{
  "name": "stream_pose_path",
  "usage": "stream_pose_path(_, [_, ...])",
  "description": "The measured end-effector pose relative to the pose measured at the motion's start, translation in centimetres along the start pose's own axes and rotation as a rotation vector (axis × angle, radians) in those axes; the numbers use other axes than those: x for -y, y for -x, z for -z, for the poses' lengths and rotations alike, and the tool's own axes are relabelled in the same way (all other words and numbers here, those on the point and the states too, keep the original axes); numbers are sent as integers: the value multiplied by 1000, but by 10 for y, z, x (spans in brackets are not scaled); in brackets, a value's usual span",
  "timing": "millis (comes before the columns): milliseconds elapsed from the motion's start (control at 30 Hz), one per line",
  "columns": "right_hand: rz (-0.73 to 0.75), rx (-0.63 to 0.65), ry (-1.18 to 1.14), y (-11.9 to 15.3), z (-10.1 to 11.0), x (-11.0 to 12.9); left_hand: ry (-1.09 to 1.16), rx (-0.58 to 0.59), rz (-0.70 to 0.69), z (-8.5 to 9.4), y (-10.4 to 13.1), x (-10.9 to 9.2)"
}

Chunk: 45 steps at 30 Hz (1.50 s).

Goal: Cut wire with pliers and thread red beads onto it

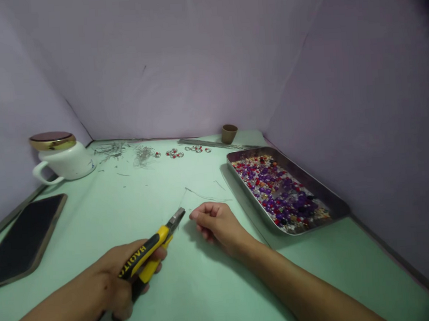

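While the left hand clamps its fingers round the pliers lower left, likely for leverage, the right hand pinches its fingertips mid-frame, on what I can't tell.

Left forearm enters from lower left; left hand closed in a grip, fingers curled round. Right forearm angles in from lower right; right hand farther forward, thumb and index tips pinched, remaining fingers bent. Both forearms bare; hands apart.
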State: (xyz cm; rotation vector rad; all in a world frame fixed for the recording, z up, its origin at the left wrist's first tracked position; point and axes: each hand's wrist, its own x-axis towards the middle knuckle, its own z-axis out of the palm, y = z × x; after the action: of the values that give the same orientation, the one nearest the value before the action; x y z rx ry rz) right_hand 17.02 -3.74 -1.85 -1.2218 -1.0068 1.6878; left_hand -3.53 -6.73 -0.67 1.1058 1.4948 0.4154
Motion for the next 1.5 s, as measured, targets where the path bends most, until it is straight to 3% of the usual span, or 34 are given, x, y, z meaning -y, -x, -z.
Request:
stream_pose_path(33, [-5,10,-35,0,1,0,-130,-77,13,3,5,-8])
stream_pose_path(67, [-6,22,-63,0,2,0,-269,-72,-31,7,8,-15])
stream_pose_path(133, [-4,41,-94,0,2,0,-400,-213,-295,17,10,-21])
stream_pose_path(167, [-2,44,-101,0,3,0,-509,-295,-361,22,8,-21])
stream_pose_path(300, [7,49,-107,-1,2,0,-881,-470,-396,38,-18,-7])
stream_pose_path(500, [15,46,-101,-1,1,-2,-988,-624,-467,37,-38,4])
stream_pose_path(600, [29,24,-110,0,0,-2,-970,-758,-626,28,-28,0])
stream_pose_path(667, [56,19,-151,3,-3,-1,-842,-808,-767,19,-16,-6])
stream_pose_path(733, [76,30,-248,7,-8,0,-626,-760,-862,8,-2,-13])
stream_pose_path(767, [82,44,-312,10,-11,0,-509,-653,-852,1,3,-16])
stream_pose_path(900, [111,117,-479,22,-27,-5,-109,-135,-511,-24,14,-25])
stream_pose_path(1000, [160,119,-396,26,-33,-12,101,92,-447,-38,14,-28])
stream_pose_path(1167, [358,68,27,16,-17,2,262,54,-427,-44,6,-35])
stream_pose_path(1233, [467,-95,274,7,-6,18,361,-2,-416,-39,-3,-41])
stream_pose_path(1333, [459,-311,634,-11,7,38,568,-109,-364,-28,-17,-54])
stream_pose_path(1400, [437,-301,932,-25,9,42,649,-153,-351,-20,-23,-62])
stream_pose_path(1500, [421,-289,1106,-43,4,38,689,-167,-380,-16,-23,-66])
